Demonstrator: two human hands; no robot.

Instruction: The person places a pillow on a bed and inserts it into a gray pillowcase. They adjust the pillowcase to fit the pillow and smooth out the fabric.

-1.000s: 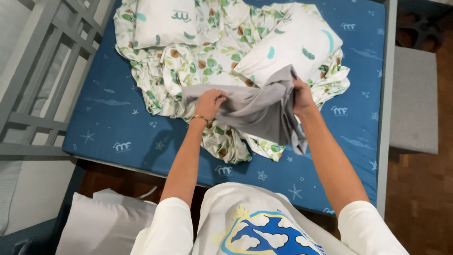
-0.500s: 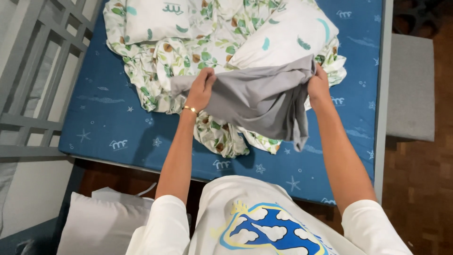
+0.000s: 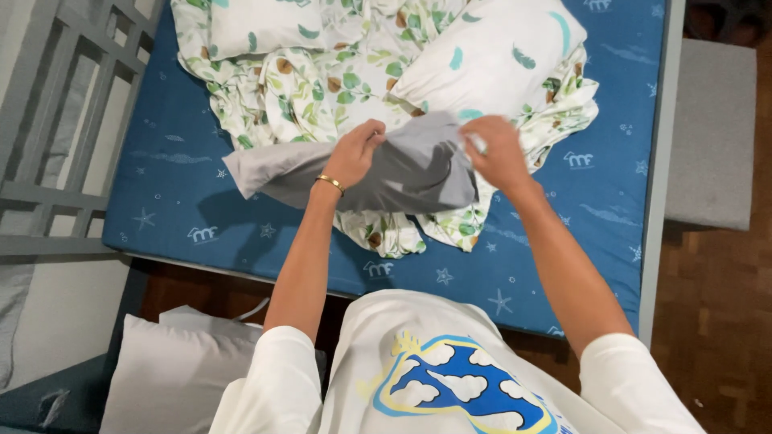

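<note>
Cloth: grey cloth (image 3: 386,173), plain, held up just above the bed; looks like a pillowcase or similar, cannot tell which.
Place: over the near edge of the leaf-print sheet (image 3: 322,96), roughly mid-bed, a little toward the near side.
Handling: judged light and fully soft; it sags between the hands and droops to a loose corner at the left. No stiffness, not fragile. Smooth weave, may slide through a loose pinch.
Where to hold: along the top edge or at corners, pinched; a hold in the middle would only bunch it.
Left hand (image 3: 354,153): closed in a pinch on the upper edge of the grey cloth, fingers curled in, gold bracelet at the wrist.
Right hand (image 3: 494,153): closed on the right end of the grey cloth, fingers gathered narrow; fingertips blurred.
Spacing: hands near each other, cloth spanning the gap.
Around: white pillow with teal feather marks (image 3: 482,56) just beyond the right hand; blue mattress (image 3: 161,201) with star print below; grey bed rail (image 3: 56,120) at left; grey pillow (image 3: 173,374) on the floor side, near left.
</note>
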